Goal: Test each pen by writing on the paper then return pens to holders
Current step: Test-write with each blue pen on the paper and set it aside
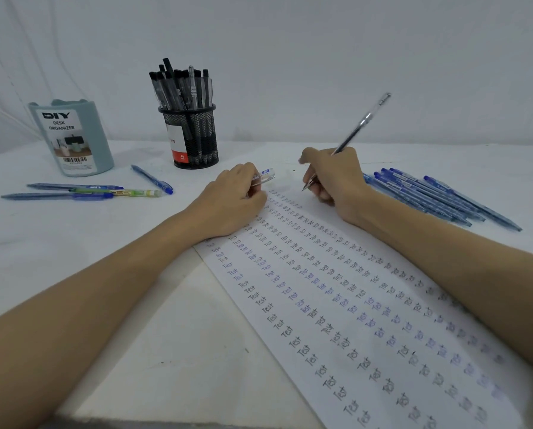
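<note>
Clear-barrelled pen point(356, 128) pinched in my right hand point(336, 178), tip poised over white written-on paper point(336, 305) for next test; left hand point(237, 199) beside paper's top grips pen cap point(266, 174), kept for recapping.

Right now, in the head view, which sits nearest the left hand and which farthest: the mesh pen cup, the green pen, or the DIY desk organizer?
1. Mesh pen cup, just behind the left hand.
2. Green pen, to its left.
3. DIY desk organizer, far left.
</note>
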`<state>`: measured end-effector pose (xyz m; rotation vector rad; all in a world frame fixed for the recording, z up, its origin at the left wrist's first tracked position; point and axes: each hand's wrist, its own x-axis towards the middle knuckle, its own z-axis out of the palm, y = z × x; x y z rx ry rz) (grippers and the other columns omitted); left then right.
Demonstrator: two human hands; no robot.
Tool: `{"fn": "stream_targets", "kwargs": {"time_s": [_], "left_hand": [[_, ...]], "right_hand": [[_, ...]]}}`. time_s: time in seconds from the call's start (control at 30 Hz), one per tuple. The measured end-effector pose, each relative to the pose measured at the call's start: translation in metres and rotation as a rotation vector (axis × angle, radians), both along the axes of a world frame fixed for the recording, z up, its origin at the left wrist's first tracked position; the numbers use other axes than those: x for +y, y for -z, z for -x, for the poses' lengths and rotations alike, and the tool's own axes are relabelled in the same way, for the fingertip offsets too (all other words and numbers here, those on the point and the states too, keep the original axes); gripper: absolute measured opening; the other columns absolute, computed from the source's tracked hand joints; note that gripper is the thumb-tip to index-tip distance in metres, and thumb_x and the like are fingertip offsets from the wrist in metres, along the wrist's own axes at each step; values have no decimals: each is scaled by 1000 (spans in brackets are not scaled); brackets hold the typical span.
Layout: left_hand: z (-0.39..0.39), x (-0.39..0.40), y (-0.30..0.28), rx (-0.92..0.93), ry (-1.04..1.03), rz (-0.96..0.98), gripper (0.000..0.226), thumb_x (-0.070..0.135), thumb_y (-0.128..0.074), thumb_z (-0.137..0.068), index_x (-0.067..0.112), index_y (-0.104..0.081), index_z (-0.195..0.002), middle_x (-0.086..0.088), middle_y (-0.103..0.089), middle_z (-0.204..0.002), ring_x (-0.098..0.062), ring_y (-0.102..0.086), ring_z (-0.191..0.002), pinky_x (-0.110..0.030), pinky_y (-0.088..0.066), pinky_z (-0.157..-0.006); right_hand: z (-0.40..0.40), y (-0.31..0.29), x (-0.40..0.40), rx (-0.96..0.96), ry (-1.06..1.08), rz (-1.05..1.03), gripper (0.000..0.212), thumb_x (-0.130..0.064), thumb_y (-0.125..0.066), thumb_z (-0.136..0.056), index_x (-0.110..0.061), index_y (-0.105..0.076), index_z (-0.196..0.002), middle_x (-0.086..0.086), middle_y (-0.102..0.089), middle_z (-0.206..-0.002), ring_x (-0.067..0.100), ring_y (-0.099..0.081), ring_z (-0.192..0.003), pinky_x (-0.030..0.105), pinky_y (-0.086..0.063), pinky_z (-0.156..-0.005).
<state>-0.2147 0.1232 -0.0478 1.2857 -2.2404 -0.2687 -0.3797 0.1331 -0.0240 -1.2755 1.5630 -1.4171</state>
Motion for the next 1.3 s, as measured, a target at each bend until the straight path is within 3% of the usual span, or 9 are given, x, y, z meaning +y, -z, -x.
{"fn": "stream_targets", "kwargs": {"time_s": [0.1, 0.23, 0.3, 0.4, 0.53, 0.8, 0.97, 1.13, 1.3], "left_hand": [[0, 1, 0, 39, 33, 17, 23, 27, -35, -100, 10, -40, -85, 6, -39, -78, -17, -36, -77, -32, -28, -68], [-1, 2, -2, 79, 64, 27, 17, 27, -37, -100, 14, -44, -90, 7, -42, -80, -8, -39, -72, -26, -30, -64], [-1, 3, -3, 102, 65, 14, 16, 25, -39, -100, 13, -47, -93, 2, -47, -84, -13, -41, -75, -25, -32, -66], [-1, 4, -4, 108, 67, -9, 13, 25, -41, -100, 14, -48, -96, 2, -49, -85, -16, -42, -79, -26, -33, -68], [-1, 6, -4, 115, 75, -24, 13, 26, -41, -100, 15, -48, -96, 4, -47, -82, -14, -41, -76, -25, -32, -66], [1, 8, -5, 142, 120, -20, 15, 26, -41, -99, 14, -48, -95, 5, -45, -76, -9, -37, -67, -16, -29, -58], [7, 17, -9, 161, 200, -61, 19, 28, -41, -99, 23, -45, -82, 4, -45, -67, -11, -37, -60, -22, -31, -56], [10, 23, -12, 294, 261, -213, 26, 27, -44, -98, 17, -47, -75, 14, -40, -54, -6, -30, -51, -21, -27, -51], [11, 27, -15, 447, 302, -319, 29, 21, -43, -99, 17, -49, -71, 13, -34, -52, -6, -27, -51, -20, -23, -52]], "right_hand": [[4, -4, -1, -82, -15, 15, 40, -27, -60, -88, -13, -39, -57, -9, -31, -30, 8, -25, -25, 13, -19, -35], [5, -14, 2, -109, -132, 34, 32, -23, -67, -84, -10, -52, -58, 1, -49, -45, 11, -39, -35, 19, -34, -42], [5, -19, 5, -216, -194, 16, 28, -23, -60, -86, -7, -60, -64, 6, -57, -51, 16, -49, -41, 24, -41, -52], [8, -22, 5, -357, -235, 15, 34, -21, -45, -93, -5, -57, -66, 10, -59, -49, 22, -51, -41, 29, -43, -54], [6, -18, 6, -339, -252, 28, 36, -22, -44, -96, -8, -48, -63, 12, -59, -46, 23, -49, -41, 27, -42, -50], [4, -14, 7, -300, -291, 26, 39, -26, -43, -98, -8, -47, -63, 13, -59, -49, 23, -49, -39, 28, -43, -53], [-1, -12, 8, -228, -354, -45, 40, -32, -44, -97, -10, -48, -64, 7, -50, -48, 18, -39, -42, 22, -37, -45], [-3, -9, 6, -201, -419, -101, 34, -28, -36, -96, -12, -46, -68, 5, -39, -65, 13, -29, -37, 21, -23, -41], [-5, -12, 10, -198, -479, -87, 30, -18, -35, -91, -10, -45, -63, 6, -36, -54, 12, -23, -34, 17, -18, -39]]}}
